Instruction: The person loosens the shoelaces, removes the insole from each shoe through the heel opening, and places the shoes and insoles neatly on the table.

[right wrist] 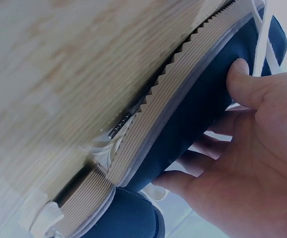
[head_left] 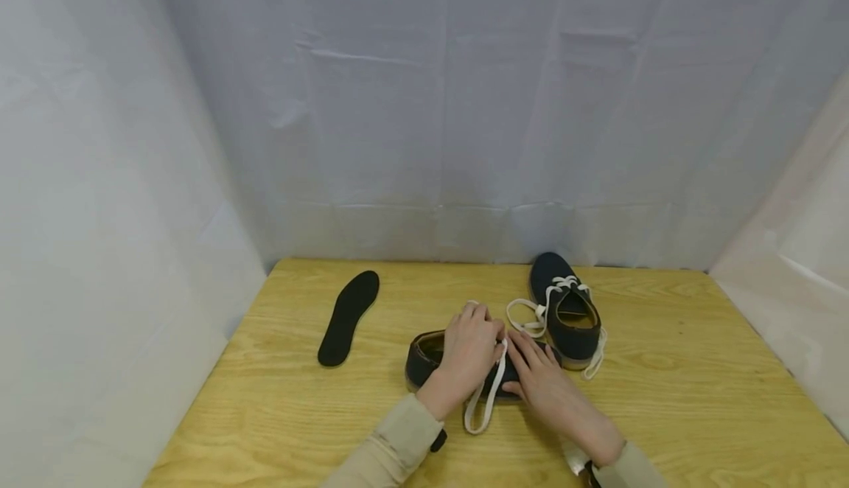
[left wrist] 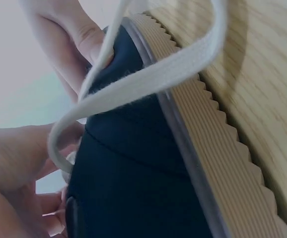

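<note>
Before grey curtain (head_left: 438, 105), wooden table (head_left: 265, 399); left grip (head_left: 467, 348) pinching lace (left wrist: 143, 82), right grip (head_left: 547, 392) holding shoe (left wrist: 128, 158).

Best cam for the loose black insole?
Head: the insole lies there whole and unblocked on the table. Neither wrist view shows it; both look closely at the shoe being handled.

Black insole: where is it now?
In the head view, the black insole lies on the table, toward its left edge, left of the held shoe.
</note>
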Action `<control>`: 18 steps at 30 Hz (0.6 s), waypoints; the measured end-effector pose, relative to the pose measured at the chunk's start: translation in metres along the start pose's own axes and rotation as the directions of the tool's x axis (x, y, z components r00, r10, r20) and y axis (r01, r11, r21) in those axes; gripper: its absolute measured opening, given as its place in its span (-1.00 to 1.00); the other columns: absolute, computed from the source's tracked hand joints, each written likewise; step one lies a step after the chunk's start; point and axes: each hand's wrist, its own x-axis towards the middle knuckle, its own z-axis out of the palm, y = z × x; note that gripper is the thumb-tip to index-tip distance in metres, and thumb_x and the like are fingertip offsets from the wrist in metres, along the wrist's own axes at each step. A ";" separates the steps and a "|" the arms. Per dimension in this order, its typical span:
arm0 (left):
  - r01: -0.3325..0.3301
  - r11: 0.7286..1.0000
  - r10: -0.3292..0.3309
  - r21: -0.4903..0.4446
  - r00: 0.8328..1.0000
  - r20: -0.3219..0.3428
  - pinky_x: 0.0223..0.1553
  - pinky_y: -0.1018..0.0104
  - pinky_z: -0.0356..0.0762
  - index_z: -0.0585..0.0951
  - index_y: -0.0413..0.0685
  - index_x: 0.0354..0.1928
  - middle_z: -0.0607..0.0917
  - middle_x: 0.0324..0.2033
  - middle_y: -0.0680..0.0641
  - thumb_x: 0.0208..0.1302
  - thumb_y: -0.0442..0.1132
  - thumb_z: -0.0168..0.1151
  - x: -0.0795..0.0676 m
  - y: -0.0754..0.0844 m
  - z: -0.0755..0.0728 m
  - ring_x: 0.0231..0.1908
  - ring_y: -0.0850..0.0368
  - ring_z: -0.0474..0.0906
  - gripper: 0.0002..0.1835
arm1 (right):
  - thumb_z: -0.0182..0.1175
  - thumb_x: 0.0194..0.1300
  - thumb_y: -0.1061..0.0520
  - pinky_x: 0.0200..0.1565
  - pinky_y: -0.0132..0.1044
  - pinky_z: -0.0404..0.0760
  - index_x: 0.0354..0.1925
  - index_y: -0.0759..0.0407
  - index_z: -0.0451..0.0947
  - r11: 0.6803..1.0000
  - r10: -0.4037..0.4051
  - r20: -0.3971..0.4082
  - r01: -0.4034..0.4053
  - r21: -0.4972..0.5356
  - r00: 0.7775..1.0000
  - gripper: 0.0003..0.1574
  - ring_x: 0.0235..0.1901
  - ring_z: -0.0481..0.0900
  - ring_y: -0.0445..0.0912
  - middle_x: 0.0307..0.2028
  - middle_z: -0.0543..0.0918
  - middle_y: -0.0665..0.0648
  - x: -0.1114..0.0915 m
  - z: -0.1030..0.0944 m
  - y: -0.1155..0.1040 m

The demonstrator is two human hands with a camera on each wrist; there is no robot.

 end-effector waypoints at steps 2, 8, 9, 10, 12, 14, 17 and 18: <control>-0.002 1.000 0.002 0.013 1.000 -0.004 -0.25 0.33 0.50 0.76 0.29 -0.30 0.64 -0.23 0.09 0.28 0.02 0.43 0.001 0.000 0.001 -0.14 0.14 0.51 -0.93 | 0.20 0.44 -0.03 0.24 0.40 0.32 0.47 0.41 0.23 1.000 0.005 0.014 -0.006 0.012 1.000 -0.16 0.42 0.23 0.36 0.46 0.24 0.43 0.000 0.000 0.000; -0.013 0.999 0.013 0.034 1.000 -0.005 -0.17 0.30 0.54 0.76 0.31 -0.29 0.67 -0.21 0.11 0.27 0.06 0.43 0.004 0.002 0.003 -0.10 0.12 0.55 -0.91 | 0.18 0.46 -0.01 0.26 0.41 0.29 0.47 0.42 0.22 1.000 0.018 0.032 -0.018 0.014 0.999 -0.18 0.44 0.19 0.36 0.48 0.20 0.43 0.000 0.000 0.000; -0.014 1.000 0.015 0.024 1.000 -0.015 -0.16 0.29 0.54 0.76 0.31 -0.32 0.67 -0.22 0.11 0.27 0.06 0.43 0.004 0.002 0.004 -0.11 0.12 0.55 -0.91 | 0.18 0.46 -0.01 0.26 0.40 0.29 0.46 0.42 0.24 1.000 0.016 0.031 -0.017 0.012 0.999 -0.19 0.44 0.20 0.36 0.48 0.20 0.43 0.000 0.000 0.000; -0.015 1.000 0.015 0.009 1.000 -0.024 -0.15 0.29 0.54 0.77 0.31 -0.33 0.67 -0.22 0.12 0.28 0.06 0.42 0.004 0.002 0.004 -0.12 0.12 0.55 -0.90 | 0.18 0.46 -0.02 0.25 0.40 0.30 0.45 0.43 0.25 1.000 0.015 0.031 -0.015 0.008 0.999 -0.19 0.44 0.21 0.35 0.47 0.22 0.43 0.000 -0.001 0.000; -0.019 0.999 0.017 -0.034 0.999 -0.045 -0.13 0.27 0.55 0.77 0.30 -0.30 0.68 -0.22 0.12 0.32 0.06 0.39 0.003 0.001 0.004 -0.14 0.13 0.55 -0.90 | 0.18 0.46 -0.03 0.24 0.39 0.33 0.44 0.44 0.27 1.000 0.007 0.027 -0.007 -0.002 1.000 -0.19 0.42 0.23 0.36 0.45 0.25 0.45 0.000 0.000 0.001; -0.023 0.995 0.016 -0.094 0.998 -0.069 -0.14 0.29 0.56 0.75 0.28 -0.24 0.69 -0.23 0.13 0.37 0.05 0.34 0.002 0.000 0.002 -0.18 0.15 0.57 -0.90 | 0.18 0.46 -0.02 0.23 0.39 0.34 0.44 0.45 0.25 1.000 0.005 0.022 -0.005 -0.009 1.000 -0.18 0.41 0.25 0.36 0.43 0.26 0.47 0.000 0.000 0.001; -0.031 0.977 0.008 -0.211 0.994 -0.109 -0.23 0.31 0.58 0.70 0.24 -0.19 0.72 -0.27 0.15 0.42 0.00 0.29 0.002 -0.003 -0.006 -0.26 0.17 0.60 -0.91 | 0.20 0.45 -0.01 0.22 0.38 0.36 0.48 0.43 0.19 1.000 0.000 0.010 0.000 -0.023 1.000 -0.14 0.41 0.25 0.36 0.43 0.26 0.47 0.000 0.001 0.000; -0.032 0.969 0.003 -0.244 0.993 -0.120 -0.24 0.30 0.58 0.69 0.23 -0.19 0.73 -0.28 0.16 0.43 -0.02 0.29 0.001 -0.004 -0.009 -0.28 0.17 0.61 -0.92 | 0.21 0.45 0.01 0.22 0.38 0.36 0.49 0.43 0.16 1.000 -0.001 0.004 0.001 -0.024 1.000 -0.13 0.42 0.24 0.36 0.44 0.25 0.47 0.000 0.001 0.000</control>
